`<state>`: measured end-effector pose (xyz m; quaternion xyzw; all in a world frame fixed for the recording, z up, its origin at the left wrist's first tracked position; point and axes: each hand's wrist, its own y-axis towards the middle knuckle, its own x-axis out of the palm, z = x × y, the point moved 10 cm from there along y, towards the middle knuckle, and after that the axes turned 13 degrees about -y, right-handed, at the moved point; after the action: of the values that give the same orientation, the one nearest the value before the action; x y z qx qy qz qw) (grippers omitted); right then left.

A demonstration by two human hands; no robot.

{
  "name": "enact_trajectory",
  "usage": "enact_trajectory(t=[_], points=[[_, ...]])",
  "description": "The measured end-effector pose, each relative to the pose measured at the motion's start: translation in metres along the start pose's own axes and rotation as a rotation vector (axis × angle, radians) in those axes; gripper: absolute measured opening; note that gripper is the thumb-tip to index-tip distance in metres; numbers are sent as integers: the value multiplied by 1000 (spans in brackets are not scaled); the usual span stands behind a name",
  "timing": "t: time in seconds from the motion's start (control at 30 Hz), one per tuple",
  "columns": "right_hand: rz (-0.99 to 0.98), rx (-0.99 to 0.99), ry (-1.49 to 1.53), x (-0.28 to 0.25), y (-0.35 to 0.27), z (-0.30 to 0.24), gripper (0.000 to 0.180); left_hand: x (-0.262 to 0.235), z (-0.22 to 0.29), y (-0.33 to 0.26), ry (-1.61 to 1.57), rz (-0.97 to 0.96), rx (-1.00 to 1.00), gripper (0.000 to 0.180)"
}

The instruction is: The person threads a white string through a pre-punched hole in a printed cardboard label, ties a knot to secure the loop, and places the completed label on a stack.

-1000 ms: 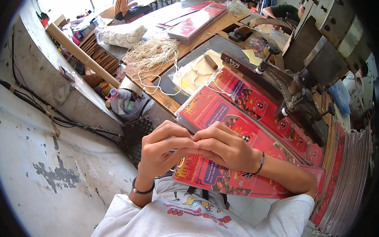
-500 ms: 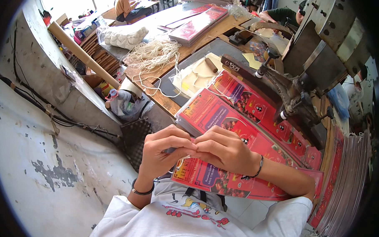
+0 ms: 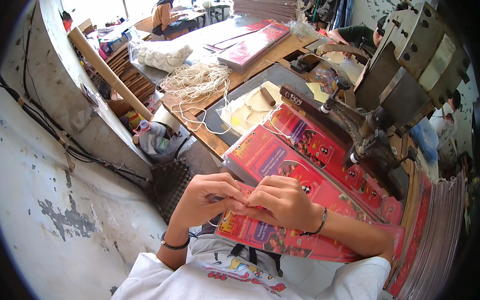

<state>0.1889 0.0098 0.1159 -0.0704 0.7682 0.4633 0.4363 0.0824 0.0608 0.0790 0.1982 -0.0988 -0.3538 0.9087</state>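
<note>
My left hand (image 3: pixel 206 201) and my right hand (image 3: pixel 281 202) meet fingertip to fingertip over the corner of a red printed card (image 3: pixel 264 236) close to my body. Both are closed in a pinch. A short loop of white string (image 3: pixel 213 223) shows at the card's corner under my left hand; the part between my fingertips is hidden. My right forearm lies across the card's far end. Just beyond my hands is a stack of similar red cards (image 3: pixel 274 149) with a plastic sheen. Another row of red cards (image 3: pixel 316 139), with white string at its top end, runs alongside.
A metal machine (image 3: pixel 374 127) with a dark bar stands at the right of the table. A heap of white string (image 3: pixel 198 80) lies at the table's left edge, near a wooden handle (image 3: pixel 267 96). Stacked cards (image 3: pixel 433 233) stand at far right. Two other people sit farther back.
My hands stay pinched together, slightly lower in view and a little nearer my body. The view has tilted a little. The card stacks have not visibly moved on the table.
</note>
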Motion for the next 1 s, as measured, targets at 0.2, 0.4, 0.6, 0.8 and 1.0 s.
enact_trajectory(t=[0.2,0.4,0.6,0.8,1.0], points=[[68,-89,49,-4,0,-16,19,6,-3,-7,-255,-94,-36,12],[63,69,252,-3,-2,5,19,3,-12,-7,-384,100,-169,7],[97,188,279,-7,-5,16,20,-4,-22,-10,-348,207,-87,10],[94,87,221,-11,-4,11,20,-3,-38,-13,-351,229,-205,8],[95,60,111,-11,-2,3,21,-1,-28,-9,-358,140,-271,9]])
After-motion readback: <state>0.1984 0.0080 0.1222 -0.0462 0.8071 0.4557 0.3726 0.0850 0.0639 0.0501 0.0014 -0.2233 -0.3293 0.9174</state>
